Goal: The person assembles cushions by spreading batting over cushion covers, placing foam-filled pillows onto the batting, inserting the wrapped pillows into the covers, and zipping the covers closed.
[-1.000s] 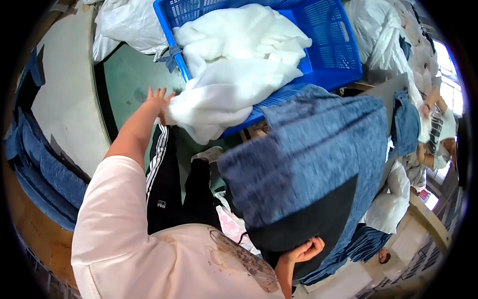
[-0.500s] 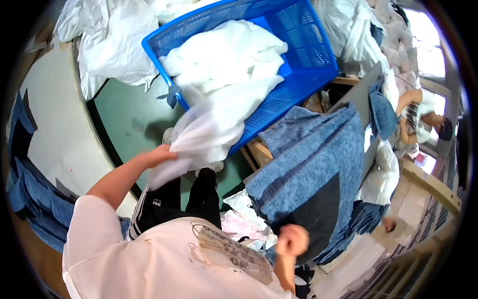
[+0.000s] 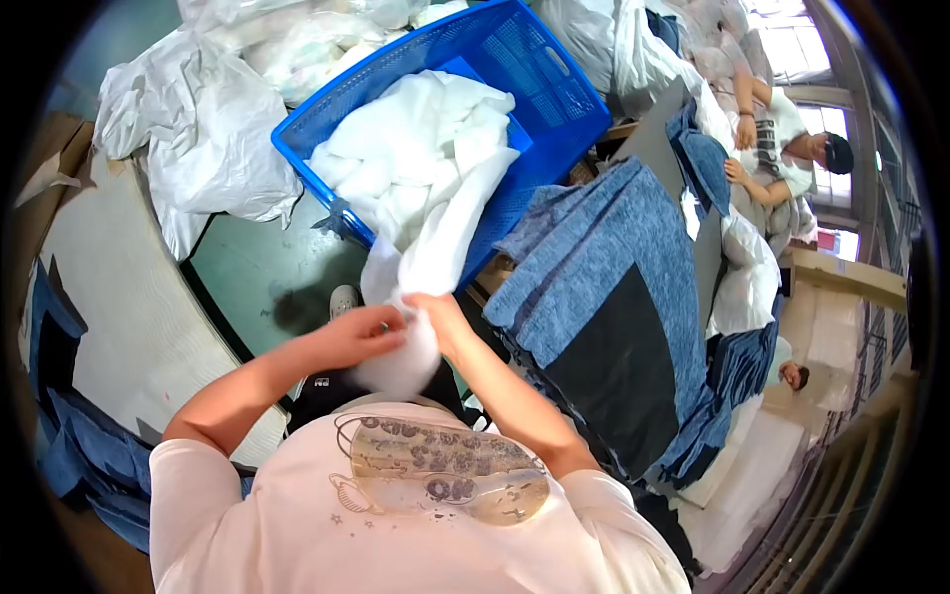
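Observation:
Soft white material (image 3: 421,148) lies heaped in a blue plastic basket (image 3: 559,99), and a length of it hangs over the near rim toward my body. My left hand (image 3: 368,335) has its fingers curled around the left side of this length. Beside it, my right hand (image 3: 435,315) is closed on the same material, just above a bunched end. Both hands are close together in front of my chest. To the right, blue fabric with a black panel (image 3: 618,366) lies spread out, touched by neither hand.
White bags (image 3: 213,139) lie left of the basket. A pale board (image 3: 129,287) and more blue fabric (image 3: 94,436) are at the left. A co-worker in a cap (image 3: 787,144) handles blue fabric at the upper right; another person (image 3: 792,374) shows farther back.
My right hand has left the black panel and come over to the white material. My left hand has taken hold of the material and drawn its end toward my body.

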Tool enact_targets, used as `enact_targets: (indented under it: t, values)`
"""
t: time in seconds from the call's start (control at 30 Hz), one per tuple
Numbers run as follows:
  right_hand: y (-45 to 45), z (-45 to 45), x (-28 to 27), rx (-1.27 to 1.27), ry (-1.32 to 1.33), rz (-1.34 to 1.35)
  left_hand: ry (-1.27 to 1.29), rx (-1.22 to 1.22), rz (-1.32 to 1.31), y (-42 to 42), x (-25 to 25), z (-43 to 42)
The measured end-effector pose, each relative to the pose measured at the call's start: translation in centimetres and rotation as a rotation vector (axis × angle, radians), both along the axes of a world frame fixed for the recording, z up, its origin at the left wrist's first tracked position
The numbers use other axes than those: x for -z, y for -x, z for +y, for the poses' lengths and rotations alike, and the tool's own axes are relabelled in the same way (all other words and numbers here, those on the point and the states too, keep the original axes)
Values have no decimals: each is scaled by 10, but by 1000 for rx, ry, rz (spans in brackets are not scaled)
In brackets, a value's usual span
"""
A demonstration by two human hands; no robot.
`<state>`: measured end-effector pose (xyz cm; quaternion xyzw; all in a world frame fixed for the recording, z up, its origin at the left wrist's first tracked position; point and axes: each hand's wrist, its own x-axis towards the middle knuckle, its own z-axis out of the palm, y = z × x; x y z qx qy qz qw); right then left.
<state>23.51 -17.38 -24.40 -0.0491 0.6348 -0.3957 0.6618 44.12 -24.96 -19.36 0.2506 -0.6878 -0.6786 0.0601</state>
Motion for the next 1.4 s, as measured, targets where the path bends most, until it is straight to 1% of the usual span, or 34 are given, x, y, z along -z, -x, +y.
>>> enact_targets:
  t: [0.03, 0.07, 0.1, 0.13, 0.17, 0.2, 0.27, 0.33, 0.4, 0.5, 0.53, 0.6, 0.67, 0.7, 0.73, 0.77, 0.8, 0.83, 0.9, 0.93, 0.97, 1.0, 1.07, 1.1, 1.13, 1.17, 1.2, 1.23, 1.27, 1.33, 1.4]
  values:
    - [6, 30, -2, -128, 118, 223, -244, -49, 5, -2, 4, -7]
    - [21, 77, 27, -371, 64, 573, -148, -58, -60, -3, 10, -16]
    - [27, 128, 32, -543, -159, 676, -55, -67, -125, -2, 17, -25]
    - [33, 178, 35, -771, -390, 757, 26, -17, -184, 0, 23, -32]
    - [39, 226, 38, -1005, -599, 782, 110, 41, -247, 1, 29, -39]
    - [39, 277, 32, -1081, -701, 679, 188, 157, -330, 4, 42, -43]
    - [32, 371, 5, -958, -751, 465, 308, 330, -379, 12, 67, -40]
    - [11, 443, -37, -820, -806, 308, 320, 493, -380, 23, 81, -31]
    - [-15, 496, -78, -706, -860, 185, 293, 660, -348, 39, 88, -29]
    - [-51, 548, -131, -584, -903, 42, 433, 827, -369, 74, 82, -13]
    - [-63, 561, -145, -561, -895, 6, 361, 818, -284, 86, 76, -4]
    - [-77, 559, -168, -535, -835, -20, 201, 802, -122, 114, 47, 20]
    - [-71, 535, -184, -496, -767, 85, -98, 932, 201, 137, 40, 61]
    - [-63, 510, -199, -450, -776, 184, -98, 958, 366, 151, 19, 81]
    - [-50, 453, -235, -377, -815, 307, -62, 967, 458, 162, 1, 101]
    - [-36, 396, -272, -302, -848, 431, 64, 977, 540, 179, -23, 114]
    - [-30, 363, -313, -454, -710, 610, 192, 935, 628, 194, -42, 124]
    - [-28, 339, -349, -597, -565, 789, 232, 902, 726, 210, -46, 138]
    - [-19, 332, -422, -678, -262, 744, 232, 953, 709, 239, -49, 165]
    - [-22, 333, -457, -635, -396, 763, 156, 1142, 402, 248, -60, 168]
    - [-27, 341, -488, -597, -531, 778, 88, 1306, 84, 259, -83, 164]
    - [-29, 371, -518, -594, -507, 846, 28, 1439, -246, 268, -96, 166]
    - [-38, 427, -574, -330, -548, 953, 137, 1479, -233, 272, -92, 168]
    - [-41, 451, -590, -130, -581, 991, 193, 1493, -231, 272, -85, 164]
    - [-46, 475, -606, 78, -591, 1033, 207, 1545, -305, 273, -65, 160]
    - [-43, 511, -611, 254, -578, 1075, 221, 1592, -385, 272, -34, 157]
    - [-40, 549, -616, 429, -548, 1121, 233, 1638, -467, 269, -14, 148]
    - [-32, 564, -603, 476, -604, 1121, 204, 1629, -527, 257, -17, 135]
    - [-24, 580, -590, 525, -658, 1118, 120, 1586, -529, 242, -4, 124]
    - [19, 578, -539, 303, -835, 1127, -49, 1500, -531, 211, 22, 102]
    - [51, 578, -485, 244, -813, 1148, -183, 1461, -604, 191, 25, 53]
